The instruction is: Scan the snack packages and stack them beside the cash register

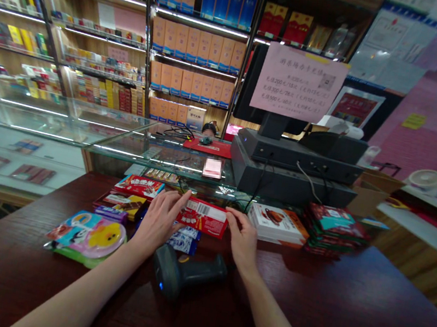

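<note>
Both hands hold a red snack packet (pixel 204 217) above the counter, its white barcode panel facing me. My left hand (pixel 160 218) has the packet's left end between thumb and fingers. At the right end, the fingers of my right hand (pixel 242 239) pinch its upper corner. Blue-and-white packets (pixel 185 239) lie just beneath it, partly covered. Nearer to me a dark barcode scanner (pixel 184 274) rests on its side with a small blue light showing. Left of my left hand are another red packet (pixel 138 185), a yellow-and-brown packet (pixel 124 205) and a colourful cartoon packet (pixel 86 236).
Behind the dark wooden counter (pixel 325 324) is a glass display case (pixel 130 141). A cash register with a monitor (pixel 297 165) stands back right. White-and-orange boxes (pixel 277 225) and a stack of dark red packets (pixel 332 231) sit right of my right hand.
</note>
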A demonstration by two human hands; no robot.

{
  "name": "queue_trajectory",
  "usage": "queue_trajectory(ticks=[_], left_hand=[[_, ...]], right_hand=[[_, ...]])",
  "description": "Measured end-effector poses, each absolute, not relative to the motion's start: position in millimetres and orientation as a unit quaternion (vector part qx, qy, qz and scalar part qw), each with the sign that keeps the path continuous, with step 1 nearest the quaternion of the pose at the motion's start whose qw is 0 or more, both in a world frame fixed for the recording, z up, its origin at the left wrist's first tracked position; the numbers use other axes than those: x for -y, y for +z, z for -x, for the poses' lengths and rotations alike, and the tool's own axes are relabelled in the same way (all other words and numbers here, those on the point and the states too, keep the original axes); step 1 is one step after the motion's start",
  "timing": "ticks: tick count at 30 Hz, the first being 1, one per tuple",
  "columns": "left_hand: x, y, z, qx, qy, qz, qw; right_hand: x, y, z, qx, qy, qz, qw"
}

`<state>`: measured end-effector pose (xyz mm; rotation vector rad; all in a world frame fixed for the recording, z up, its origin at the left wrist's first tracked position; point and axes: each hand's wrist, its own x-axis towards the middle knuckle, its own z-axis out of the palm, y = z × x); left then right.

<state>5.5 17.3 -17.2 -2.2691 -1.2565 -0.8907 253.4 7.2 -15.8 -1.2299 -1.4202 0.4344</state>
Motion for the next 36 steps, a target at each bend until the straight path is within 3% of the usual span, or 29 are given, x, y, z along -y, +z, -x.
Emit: queue_trajectory(ticks=[11, 19, 25, 31, 36], left_hand=[[-15, -13, -3, 0.505, -0.309, 0.772, 0.232], [-14, -8, 0, 0.536, -0.302, 0.755, 0.228], [-15, -8, 4, 0.560, -0.291, 0.741, 0.231], [-16, -7, 9, 0.576, -0.291, 0.729, 0.228], [-17, -5, 10, 0.593, -0.287, 0.721, 0.217]], right_hand=[[7, -4, -258, 0.669, 0.142, 0.488, 0.542], [32, 21, -261, 0.844, 0.263, 0.375, 0.279], [41, 18, -251, 0.886, 0.255, 0.368, 0.121], [43, 5, -240, 0.898, 0.224, 0.369, 0.091], [42, 1, -238, 0.899, 0.226, 0.356, 0.116]])
